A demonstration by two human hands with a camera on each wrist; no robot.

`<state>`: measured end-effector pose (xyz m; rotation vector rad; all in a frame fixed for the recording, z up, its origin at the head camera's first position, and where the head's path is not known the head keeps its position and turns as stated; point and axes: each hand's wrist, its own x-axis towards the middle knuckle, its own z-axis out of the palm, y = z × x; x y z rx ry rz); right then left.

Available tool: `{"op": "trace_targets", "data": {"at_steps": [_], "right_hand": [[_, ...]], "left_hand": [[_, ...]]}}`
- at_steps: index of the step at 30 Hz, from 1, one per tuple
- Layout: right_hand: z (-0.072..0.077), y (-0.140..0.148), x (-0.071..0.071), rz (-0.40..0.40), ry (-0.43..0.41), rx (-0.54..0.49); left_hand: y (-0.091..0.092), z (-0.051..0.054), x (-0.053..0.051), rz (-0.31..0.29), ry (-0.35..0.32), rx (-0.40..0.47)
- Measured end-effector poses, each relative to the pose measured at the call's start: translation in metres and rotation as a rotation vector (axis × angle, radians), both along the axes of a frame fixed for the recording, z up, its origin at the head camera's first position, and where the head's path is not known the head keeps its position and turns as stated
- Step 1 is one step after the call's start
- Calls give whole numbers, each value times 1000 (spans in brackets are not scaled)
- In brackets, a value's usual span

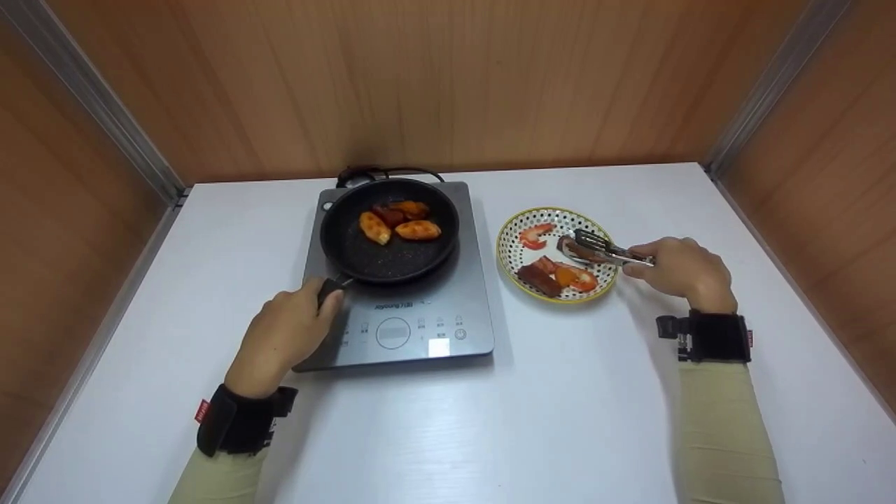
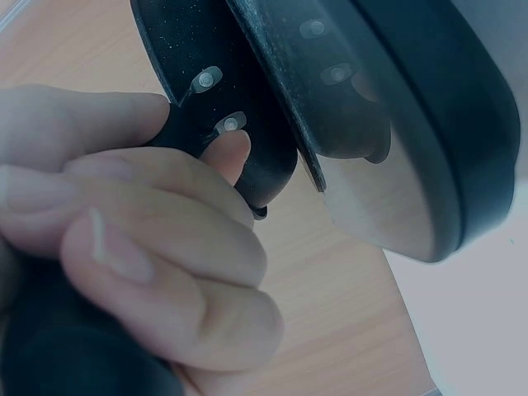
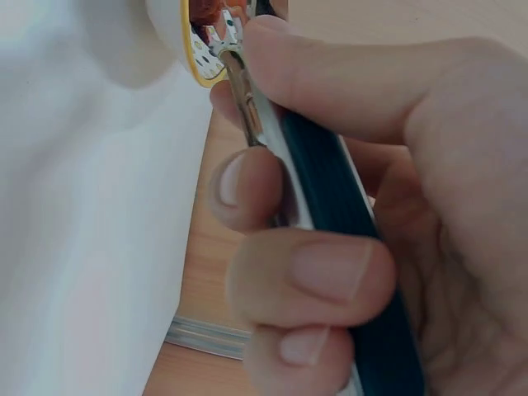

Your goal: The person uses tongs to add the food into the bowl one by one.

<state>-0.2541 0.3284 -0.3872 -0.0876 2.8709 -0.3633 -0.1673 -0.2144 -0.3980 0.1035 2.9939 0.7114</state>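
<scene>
A black frying pan sits on the induction cooktop, with several browned orange pieces of food in it. My left hand grips the pan's black handle, fingers wrapped round it. Over at the right, my right hand holds metal tongs with dark grip panels. The tongs' heads are over a dark brown piece of food on the dotted, yellow-rimmed plate; whether they clamp it I cannot tell. Beside it lie a shrimp and more brown and red pieces.
A black cable runs behind the cooktop near the wooden back wall. Wooden side walls flank the white table. Touch controls line the cooktop's front, below the pan.
</scene>
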Motion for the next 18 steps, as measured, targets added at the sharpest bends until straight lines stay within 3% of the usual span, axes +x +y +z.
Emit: {"op": "trace_targets", "data": {"at_steps": [18], "right_hand": [[-2,-6,-1,11,116,-21]], "left_hand": [[0,1,1,-4,7,1]]}}
